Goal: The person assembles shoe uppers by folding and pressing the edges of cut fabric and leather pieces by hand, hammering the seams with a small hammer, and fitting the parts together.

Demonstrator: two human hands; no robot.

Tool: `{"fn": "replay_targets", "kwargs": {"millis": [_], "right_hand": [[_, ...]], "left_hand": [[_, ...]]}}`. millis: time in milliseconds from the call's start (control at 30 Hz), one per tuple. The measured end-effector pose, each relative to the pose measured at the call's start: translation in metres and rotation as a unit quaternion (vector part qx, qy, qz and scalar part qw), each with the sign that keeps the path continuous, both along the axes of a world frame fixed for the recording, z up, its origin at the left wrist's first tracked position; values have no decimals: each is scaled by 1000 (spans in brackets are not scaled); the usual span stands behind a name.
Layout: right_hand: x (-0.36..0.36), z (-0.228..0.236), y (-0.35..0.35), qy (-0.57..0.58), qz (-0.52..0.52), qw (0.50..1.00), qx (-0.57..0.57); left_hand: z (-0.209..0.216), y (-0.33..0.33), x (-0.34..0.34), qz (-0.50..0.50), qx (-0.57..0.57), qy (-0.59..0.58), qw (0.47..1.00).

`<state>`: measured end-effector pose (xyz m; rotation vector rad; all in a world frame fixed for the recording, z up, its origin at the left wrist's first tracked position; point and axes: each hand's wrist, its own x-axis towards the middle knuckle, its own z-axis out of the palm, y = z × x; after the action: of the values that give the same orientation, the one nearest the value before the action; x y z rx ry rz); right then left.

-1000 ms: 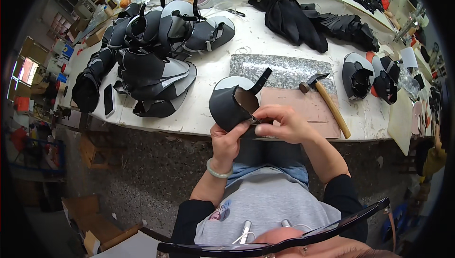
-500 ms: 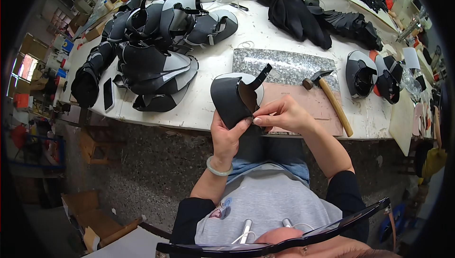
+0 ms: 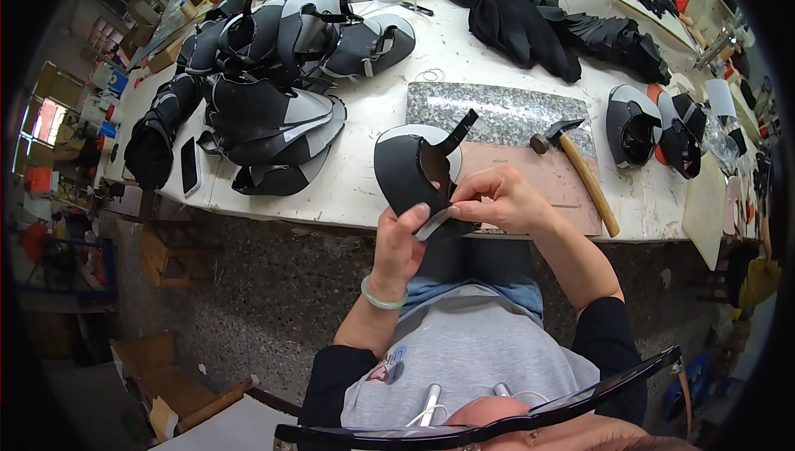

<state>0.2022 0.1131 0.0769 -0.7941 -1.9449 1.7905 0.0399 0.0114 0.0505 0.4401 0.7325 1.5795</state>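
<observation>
A black and grey shoe upper (image 3: 396,165) is held up at the table's front edge, its opening turned to the right and a black strap sticking up from its far side. My left hand (image 3: 397,240) grips its near left side, thumb on top and the other fingers mostly hidden beneath. With thumb and index finger pinched together, my right hand (image 3: 507,202) holds the near edge of the upper's opening. A light grey strip (image 3: 433,224) shows at that edge between the two hands.
Behind the hands lie a speckled stone slab (image 3: 489,111), a pinkish board (image 3: 517,178) and a wooden-handled hammer (image 3: 590,184). Several shoe uppers (image 3: 257,115) are piled at left beside a phone (image 3: 190,166). Two more uppers (image 3: 633,124) stand at right; black fabric pieces (image 3: 517,24) lie farther back.
The upper has shifted slightly right and tipped a little. My left thumb has moved back from the right fingertips, and the grey strip at the edge now shows.
</observation>
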Motion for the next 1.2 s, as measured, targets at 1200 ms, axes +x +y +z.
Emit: {"fn": "replay_targets", "kwargs": {"millis": [1200], "right_hand": [[-17, 7, 30, 136, 20, 971, -194]], "left_hand": [[9, 25, -19, 74, 77, 120, 987]]}}
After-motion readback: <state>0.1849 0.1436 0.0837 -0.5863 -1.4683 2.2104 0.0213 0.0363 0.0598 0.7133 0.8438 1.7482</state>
